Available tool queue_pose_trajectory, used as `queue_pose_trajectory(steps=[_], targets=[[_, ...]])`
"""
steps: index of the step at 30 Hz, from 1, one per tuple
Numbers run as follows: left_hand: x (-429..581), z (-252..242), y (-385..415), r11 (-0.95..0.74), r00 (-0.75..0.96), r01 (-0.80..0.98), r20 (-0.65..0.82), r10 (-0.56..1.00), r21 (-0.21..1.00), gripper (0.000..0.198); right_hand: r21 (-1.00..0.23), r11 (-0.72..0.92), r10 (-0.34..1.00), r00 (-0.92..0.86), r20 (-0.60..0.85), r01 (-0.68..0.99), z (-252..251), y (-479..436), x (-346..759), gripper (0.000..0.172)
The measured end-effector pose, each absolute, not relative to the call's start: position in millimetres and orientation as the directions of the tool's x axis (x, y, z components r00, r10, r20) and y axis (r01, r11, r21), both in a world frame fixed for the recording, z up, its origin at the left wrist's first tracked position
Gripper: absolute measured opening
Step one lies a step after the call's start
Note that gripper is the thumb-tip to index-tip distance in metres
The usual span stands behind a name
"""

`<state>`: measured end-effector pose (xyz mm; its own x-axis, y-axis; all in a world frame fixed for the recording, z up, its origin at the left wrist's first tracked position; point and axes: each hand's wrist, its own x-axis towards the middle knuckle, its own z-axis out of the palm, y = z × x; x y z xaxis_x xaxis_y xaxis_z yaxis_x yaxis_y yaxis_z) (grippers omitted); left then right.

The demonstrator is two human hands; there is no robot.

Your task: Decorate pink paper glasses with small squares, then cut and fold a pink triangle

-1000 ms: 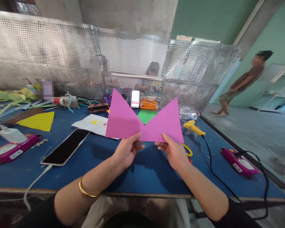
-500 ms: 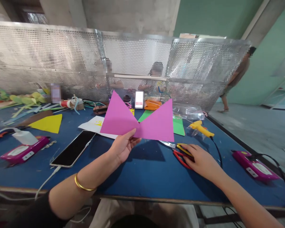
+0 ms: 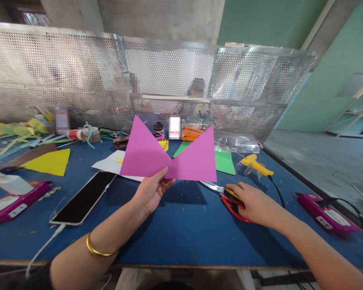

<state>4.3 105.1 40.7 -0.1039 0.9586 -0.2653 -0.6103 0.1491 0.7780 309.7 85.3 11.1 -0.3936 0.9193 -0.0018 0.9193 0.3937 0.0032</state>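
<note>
My left hand pinches the lower middle edge of a pink paper sheet. A deep V is cut into the sheet's top, leaving two pointed corners, and I hold it above the table. To the right, my right hand is closed around the handles of a pair of scissors with red and yellow grips. The scissors lie low over the table, blades pointing left toward the paper. Part of the handles is hidden under my fingers. Behind the pink sheet lie green paper and white paper.
A yellow glue gun with a black cord lies right of the scissors. A phone on a white cable, purple power strips and a yellow paper piece are on the blue table. A perforated metal screen stands behind.
My right hand's fingers have curled further round the scissors' handles. The pink sheet stays in my left hand, slightly further left in view. A person walking at the right is out of view now.
</note>
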Motion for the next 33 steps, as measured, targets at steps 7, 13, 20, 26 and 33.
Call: queue_pose_trajectory(steps=[7, 13, 20, 26, 33], targets=[[3, 40, 104, 0.146, -0.096, -0.639, -0.267, 0.959, 0.755, 0.009, -0.097, 0.233, 0.972, -0.233, 0.006, 0.968, 3, 79, 313, 0.061], [1, 39, 106, 0.137, -0.078, -0.675, -0.255, 0.964, 0.725, 0.006, -0.766, 0.107, 0.994, -0.08, 0.072, 0.634, 1, 76, 312, 0.051], [5, 42, 105, 0.153, -0.055, -0.72, -0.276, 0.96, 0.676, 0.007, -0.981, 0.182, 0.97, 0.178, 0.168, -0.065, 11, 72, 257, 0.049], [16, 51, 99, 0.162, -0.02, -0.754, -0.27, 0.963, 0.636, 0.005, -0.906, 0.416, 0.9, 0.173, 0.4, -0.073, 18, 70, 206, 0.041], [3, 71, 102, 0.183, 0.036, -0.8, -0.259, 0.965, 0.571, 0.012, -0.8, 0.6, 0.738, 0.382, 0.556, 0.007, 33, 75, 202, 0.032]])
